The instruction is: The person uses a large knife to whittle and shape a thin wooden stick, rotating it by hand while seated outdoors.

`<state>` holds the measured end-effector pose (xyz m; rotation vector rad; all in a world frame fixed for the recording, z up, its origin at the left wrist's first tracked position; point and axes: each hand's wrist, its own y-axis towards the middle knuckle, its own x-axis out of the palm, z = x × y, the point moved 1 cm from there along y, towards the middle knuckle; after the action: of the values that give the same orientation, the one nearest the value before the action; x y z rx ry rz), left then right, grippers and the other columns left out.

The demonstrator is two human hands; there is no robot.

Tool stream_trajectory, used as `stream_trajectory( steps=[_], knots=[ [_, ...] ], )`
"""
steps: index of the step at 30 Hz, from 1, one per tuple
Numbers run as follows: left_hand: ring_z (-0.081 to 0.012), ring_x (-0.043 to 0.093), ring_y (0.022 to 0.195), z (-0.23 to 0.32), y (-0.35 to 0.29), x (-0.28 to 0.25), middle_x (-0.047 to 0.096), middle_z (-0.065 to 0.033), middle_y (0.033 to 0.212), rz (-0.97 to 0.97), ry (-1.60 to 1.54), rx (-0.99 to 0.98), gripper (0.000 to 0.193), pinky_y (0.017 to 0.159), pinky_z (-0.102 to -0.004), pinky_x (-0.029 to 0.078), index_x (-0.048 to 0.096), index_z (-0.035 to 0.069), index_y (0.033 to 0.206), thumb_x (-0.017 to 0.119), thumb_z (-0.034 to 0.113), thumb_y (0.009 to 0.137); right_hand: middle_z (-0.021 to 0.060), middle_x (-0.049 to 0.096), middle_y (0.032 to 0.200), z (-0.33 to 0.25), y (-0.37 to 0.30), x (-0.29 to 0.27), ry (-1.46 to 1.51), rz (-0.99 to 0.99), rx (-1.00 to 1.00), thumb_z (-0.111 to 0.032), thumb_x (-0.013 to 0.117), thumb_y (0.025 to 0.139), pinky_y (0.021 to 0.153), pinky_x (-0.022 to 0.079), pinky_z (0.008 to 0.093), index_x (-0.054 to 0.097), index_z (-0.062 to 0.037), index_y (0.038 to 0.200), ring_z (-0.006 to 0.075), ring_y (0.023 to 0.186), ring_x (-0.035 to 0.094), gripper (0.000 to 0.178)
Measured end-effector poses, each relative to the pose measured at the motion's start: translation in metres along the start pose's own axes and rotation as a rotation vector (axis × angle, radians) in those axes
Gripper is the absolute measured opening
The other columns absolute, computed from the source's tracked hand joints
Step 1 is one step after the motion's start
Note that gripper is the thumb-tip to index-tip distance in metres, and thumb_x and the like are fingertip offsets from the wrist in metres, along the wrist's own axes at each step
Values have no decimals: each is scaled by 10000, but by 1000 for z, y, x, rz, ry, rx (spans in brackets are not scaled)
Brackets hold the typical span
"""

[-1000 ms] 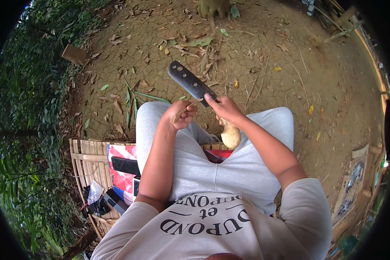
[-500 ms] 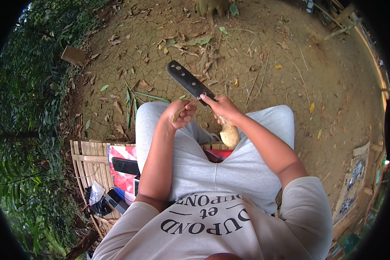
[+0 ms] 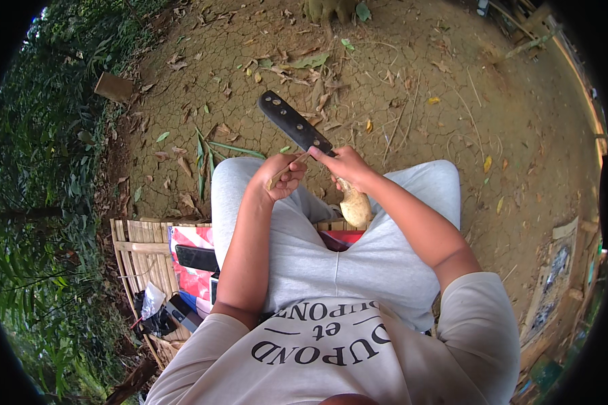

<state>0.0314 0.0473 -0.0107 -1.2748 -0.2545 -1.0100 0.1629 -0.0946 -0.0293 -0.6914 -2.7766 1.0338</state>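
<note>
My right hand [image 3: 351, 167] is wrapped around the pale wooden handle [image 3: 355, 208] of a large knife, whose rounded butt end sticks out below the fist. Its broad dark blade [image 3: 294, 123], dotted with several round holes or spots, points up and to the left, away from me. Close by on the left, my left hand [image 3: 280, 179] is closed around a thin, flat strip of wood [image 3: 277, 179]. The strip's far end reaches the blade near my right thumb. Both hands are above the gap between my knees.
I sit on a slatted bamboo bench [image 3: 142, 247]. At my left lie a red and white sheet [image 3: 190, 236], a black phone [image 3: 196, 258], a dark box [image 3: 182, 312] and a clear plastic bag [image 3: 153, 300]. Cracked earth with dry leaves spreads ahead; a brown block [image 3: 113, 88] stands far left.
The knife and my right hand have shifted very slightly up and left. My left hand keeps its grip on the strip of wood, almost unmoved.
</note>
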Motion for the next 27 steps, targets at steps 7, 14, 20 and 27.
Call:
stream_trajectory(
  steps=[7,14,20,27],
  knots=[
    [9,316,355,-1,7,-8,409,64,601,-9,-49,-28,190,266,-145,252,431,74,897,320,141,1035,30,474,549,8,4,4,160,-40,84,-657,684,792,355,411,283,535,-56,722,131,387,474,623],
    [3,316,351,1,3,1,414,62,592,-8,-70,-33,226,268,-153,256,418,99,845,334,165,1044,23,469,540,6,3,-1,266,-149,200,-691,671,777,351,404,286,503,-92,721,135,377,464,624],
    [2,332,380,0,3,3,413,55,629,-39,-129,-16,140,267,-148,265,431,50,956,302,72,1005,8,448,543,6,5,-2,343,-196,249,-687,658,790,372,405,291,505,-105,761,129,398,460,603],
    [-10,307,358,5,8,-14,397,50,593,-5,-96,-54,173,257,-168,258,429,83,884,362,155,1026,-9,418,510,5,14,-10,787,-541,257,-754,463,861,399,371,286,485,-141,734,122,381,416,626]
  ],
)
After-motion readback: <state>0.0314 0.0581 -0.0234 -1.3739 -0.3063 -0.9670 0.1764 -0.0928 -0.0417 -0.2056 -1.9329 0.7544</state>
